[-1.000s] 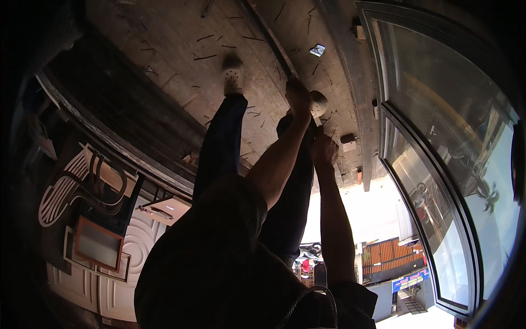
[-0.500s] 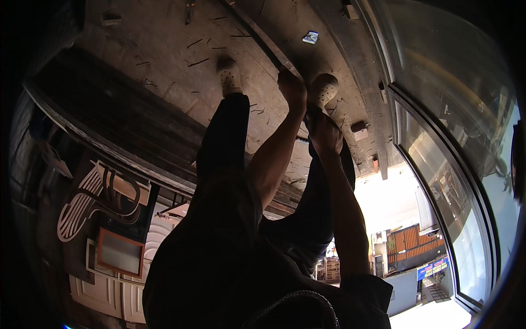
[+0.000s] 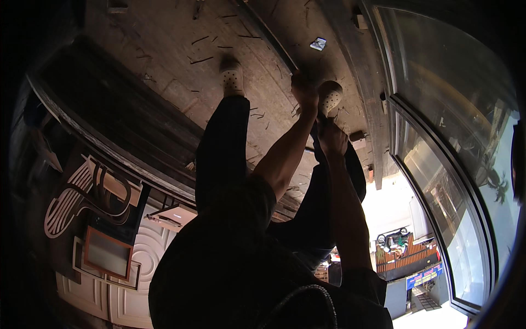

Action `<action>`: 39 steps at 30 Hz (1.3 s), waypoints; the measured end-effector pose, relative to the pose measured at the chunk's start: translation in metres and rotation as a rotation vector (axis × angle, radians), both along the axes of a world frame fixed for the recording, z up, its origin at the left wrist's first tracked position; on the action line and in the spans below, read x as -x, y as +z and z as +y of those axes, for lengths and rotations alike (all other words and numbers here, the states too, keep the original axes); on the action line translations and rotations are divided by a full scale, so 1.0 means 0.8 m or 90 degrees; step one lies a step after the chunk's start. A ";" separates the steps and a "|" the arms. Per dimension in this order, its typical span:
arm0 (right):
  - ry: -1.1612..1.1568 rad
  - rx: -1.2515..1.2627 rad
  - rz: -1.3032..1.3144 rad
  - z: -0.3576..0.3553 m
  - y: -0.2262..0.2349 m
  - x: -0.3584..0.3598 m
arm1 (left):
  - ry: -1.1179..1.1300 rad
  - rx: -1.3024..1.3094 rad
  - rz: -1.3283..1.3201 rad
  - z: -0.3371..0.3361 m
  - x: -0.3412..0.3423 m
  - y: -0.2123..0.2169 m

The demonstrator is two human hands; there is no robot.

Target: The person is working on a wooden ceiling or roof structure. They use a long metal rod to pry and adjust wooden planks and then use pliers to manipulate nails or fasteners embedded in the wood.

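Note:
A long, narrow dark wooden strip (image 3: 269, 38) slants down from the far edge of the view toward my feet. My left hand (image 3: 304, 89) is closed round its near end, beside my right shoe, a pale perforated clog (image 3: 330, 96). Closer to me, my right hand (image 3: 332, 138) is closed in a fist next to my right leg. A dark piece shows just above that fist, but shadow hides what it is and whether it joins the strip. My other clog (image 3: 232, 78) stands on the floor to the left.
Loose sticks (image 3: 201, 60) litter the dusty floor (image 3: 175, 66). Stacked dark planks (image 3: 109, 93) lie at the left, a long beam (image 3: 350, 49) at the right. A small shiny packet (image 3: 318, 44) lies ahead. Glass panels (image 3: 438, 159) stand right; a curved chair part (image 3: 93, 197) and pale doors (image 3: 148, 247) are behind left.
The whole view has shifted slightly. My left hand has moved a little farther out along with the strip, relative to my shoe; my right hand stays near my leg.

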State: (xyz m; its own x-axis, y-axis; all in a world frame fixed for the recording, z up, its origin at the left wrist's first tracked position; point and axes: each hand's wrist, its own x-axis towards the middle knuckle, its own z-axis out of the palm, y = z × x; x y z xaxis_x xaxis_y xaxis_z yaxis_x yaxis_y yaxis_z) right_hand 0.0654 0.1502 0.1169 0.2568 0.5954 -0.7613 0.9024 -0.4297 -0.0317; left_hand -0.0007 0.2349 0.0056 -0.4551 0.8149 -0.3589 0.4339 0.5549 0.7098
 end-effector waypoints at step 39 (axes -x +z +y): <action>-0.160 0.153 0.054 0.109 0.232 0.122 | 0.189 -0.040 -0.352 0.344 0.373 -0.373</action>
